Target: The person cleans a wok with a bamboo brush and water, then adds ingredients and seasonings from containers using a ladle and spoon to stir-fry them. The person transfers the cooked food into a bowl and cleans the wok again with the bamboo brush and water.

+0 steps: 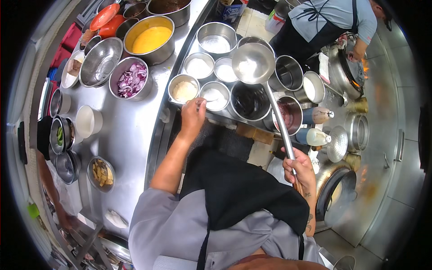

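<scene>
My right hand (pixel 299 165) grips the long handle of a steel ladle (pixel 253 63). The ladle's broad round bowl is raised over several metal pots, hiding part of them. My left hand (pixel 193 116) has its fingertips pinched together at the near rim of a steel bowl of white powder (pixel 216 100). What looks like a small spoon lies in that powder, but whether my fingers hold it is unclear. Beside that hand stands a bowl of pale minced food (pixel 184 91), perhaps garlic. A pot with dark contents (pixel 250 101) sits to the right.
On the left steel counter (pixel 135 135) are a pot of sliced red onion (pixel 131 80), a pot of yellow liquid (pixel 152 39) and a bowl of cut pieces (pixel 102 173). Two squeeze bottles (pixel 314 136), a wok (pixel 337 195) and a co-worker (pixel 320 30) are on the right.
</scene>
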### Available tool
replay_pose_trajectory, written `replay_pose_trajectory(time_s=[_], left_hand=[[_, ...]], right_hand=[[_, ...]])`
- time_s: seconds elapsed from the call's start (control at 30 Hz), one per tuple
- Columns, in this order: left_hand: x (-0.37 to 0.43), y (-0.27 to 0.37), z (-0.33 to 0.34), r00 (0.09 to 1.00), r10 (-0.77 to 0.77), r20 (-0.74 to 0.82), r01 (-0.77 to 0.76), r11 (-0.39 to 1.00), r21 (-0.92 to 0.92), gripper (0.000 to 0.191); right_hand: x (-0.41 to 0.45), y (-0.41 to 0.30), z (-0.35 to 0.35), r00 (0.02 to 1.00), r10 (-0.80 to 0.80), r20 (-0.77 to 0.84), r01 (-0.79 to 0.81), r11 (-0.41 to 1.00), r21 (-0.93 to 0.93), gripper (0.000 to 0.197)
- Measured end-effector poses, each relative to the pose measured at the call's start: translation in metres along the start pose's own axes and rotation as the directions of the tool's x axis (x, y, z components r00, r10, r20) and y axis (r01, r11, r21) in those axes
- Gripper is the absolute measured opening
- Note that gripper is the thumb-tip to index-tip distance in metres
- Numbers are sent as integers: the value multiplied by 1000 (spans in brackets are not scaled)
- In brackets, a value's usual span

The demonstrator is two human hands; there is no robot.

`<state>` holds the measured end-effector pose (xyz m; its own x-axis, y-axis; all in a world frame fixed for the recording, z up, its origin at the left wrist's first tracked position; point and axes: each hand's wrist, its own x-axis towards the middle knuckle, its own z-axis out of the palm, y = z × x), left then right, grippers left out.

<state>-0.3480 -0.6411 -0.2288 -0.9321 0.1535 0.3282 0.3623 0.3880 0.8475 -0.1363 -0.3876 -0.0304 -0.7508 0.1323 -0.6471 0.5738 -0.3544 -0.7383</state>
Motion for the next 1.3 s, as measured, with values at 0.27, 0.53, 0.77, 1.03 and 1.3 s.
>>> replay_pose_trajectory(time_s=[0.27, 0.53, 0.77, 1.03, 1.3], left_hand=[[-3, -2, -6, 998, 39, 58, -41, 999, 20, 7], [-2, -3, -5, 999, -28, 18, 29, 999, -34, 9], [0, -18, -14, 963, -271, -1, 267, 949, -170, 18], [-1, -44, -26, 867, -497, -47, 425, 784, -452, 17], [-1, -38, -27, 886, -459, -64, 401, 829, -390, 16]], right_hand=[[-5, -2, 2, 1000, 4, 1, -4, 1000, 23, 41], [-9, -3, 3, 1000, -3, -14, 3, 1000, 23, 39], [-14, -2, 1, 1000, -17, 2, 17, 996, 82, 39], [-17, 2, -6, 999, -28, 36, 23, 992, 122, 38], [-18, 5, -11, 998, -32, 56, 26, 995, 95, 39]])
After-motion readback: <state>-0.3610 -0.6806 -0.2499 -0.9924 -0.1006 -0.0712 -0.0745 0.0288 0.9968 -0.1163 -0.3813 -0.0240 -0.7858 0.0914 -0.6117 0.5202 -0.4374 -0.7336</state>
